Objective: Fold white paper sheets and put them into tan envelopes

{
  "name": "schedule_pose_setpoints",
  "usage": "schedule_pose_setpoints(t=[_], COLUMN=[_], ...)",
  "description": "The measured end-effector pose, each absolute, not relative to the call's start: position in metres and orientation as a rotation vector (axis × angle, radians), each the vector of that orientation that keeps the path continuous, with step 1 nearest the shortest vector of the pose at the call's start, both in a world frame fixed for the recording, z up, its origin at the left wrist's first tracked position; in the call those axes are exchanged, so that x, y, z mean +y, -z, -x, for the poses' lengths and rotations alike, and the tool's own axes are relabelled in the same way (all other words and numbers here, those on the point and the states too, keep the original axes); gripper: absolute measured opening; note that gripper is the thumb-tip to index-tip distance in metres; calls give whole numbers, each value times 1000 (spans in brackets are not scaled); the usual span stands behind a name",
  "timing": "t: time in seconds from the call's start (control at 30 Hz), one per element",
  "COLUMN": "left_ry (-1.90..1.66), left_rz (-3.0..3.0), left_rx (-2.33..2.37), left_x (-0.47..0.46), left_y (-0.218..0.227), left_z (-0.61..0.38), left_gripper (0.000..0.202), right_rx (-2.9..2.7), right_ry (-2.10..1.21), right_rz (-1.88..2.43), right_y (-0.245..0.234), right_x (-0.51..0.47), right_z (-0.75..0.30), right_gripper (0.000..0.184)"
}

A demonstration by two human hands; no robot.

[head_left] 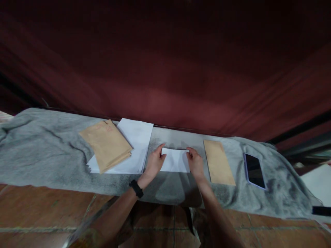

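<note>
A folded white sheet of paper point(175, 160) lies on a grey cloth point(46, 155) in front of me. My left hand point(154, 162) grips its left edge, thumb on top and fingers curled at the upper corner. At the right edge, my right hand point(195, 162) pinches the sheet in the same way. A black band sits on my left wrist point(136, 188). Both hands rest low on the cloth with the paper flat between them.
A stack of tan envelopes point(106, 144) lies on a pile of white sheets point(134, 137) to the left. One tan envelope point(218, 162) lies right of my hands, then a dark phone point(253, 170). Red curtain behind, brown tiled floor in front.
</note>
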State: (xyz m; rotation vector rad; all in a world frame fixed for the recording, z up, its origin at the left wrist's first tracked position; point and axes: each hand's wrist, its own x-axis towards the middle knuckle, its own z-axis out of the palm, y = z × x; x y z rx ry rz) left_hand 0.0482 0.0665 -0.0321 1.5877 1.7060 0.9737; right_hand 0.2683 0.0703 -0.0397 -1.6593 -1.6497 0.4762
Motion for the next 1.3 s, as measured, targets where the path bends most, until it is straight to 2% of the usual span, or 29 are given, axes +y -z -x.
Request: schedule_pose_setpoints(t=[0.23, 0.37, 0.57, 0.77, 0.87, 1.0, 1.13, 1.3], left_ry=[-826, -698, -532, -494, -599, -655, -578, -506], left_rz=[-1760, -1915, -2009, -2169, -2264, -2340, -2353, -2454], left_rx=[1823, 1913, 1985, 2061, 1925, 1617, 1636, 1688], left_x=[66, 62, 55, 52, 47, 36, 31, 33], left_y=[28, 24, 14, 13, 21, 36, 47, 53], left_z=[-53, -57, -62, -67, -79, -96, -96, -86], left_gripper=[57, 56, 51, 44, 37, 49, 64, 70], right_rx=[-1804, -1804, -1870, -2177, -2293, -2405, -2403, -2371], right_ry=[-269, -153, -332, -143, -66, 28, 123, 138], right_rz=[1845, 1803, 1522, 1533, 1582, 1570, 1618, 1666], right_y=[39, 36, 43, 59, 62, 62, 62, 61], right_x=[63, 60, 42, 21, 17, 15, 14, 16], right_z=[-259, -254, -223, -208, -211, -211, -210, -217], right_gripper=[36, 38, 41, 49, 51, 60, 64, 61])
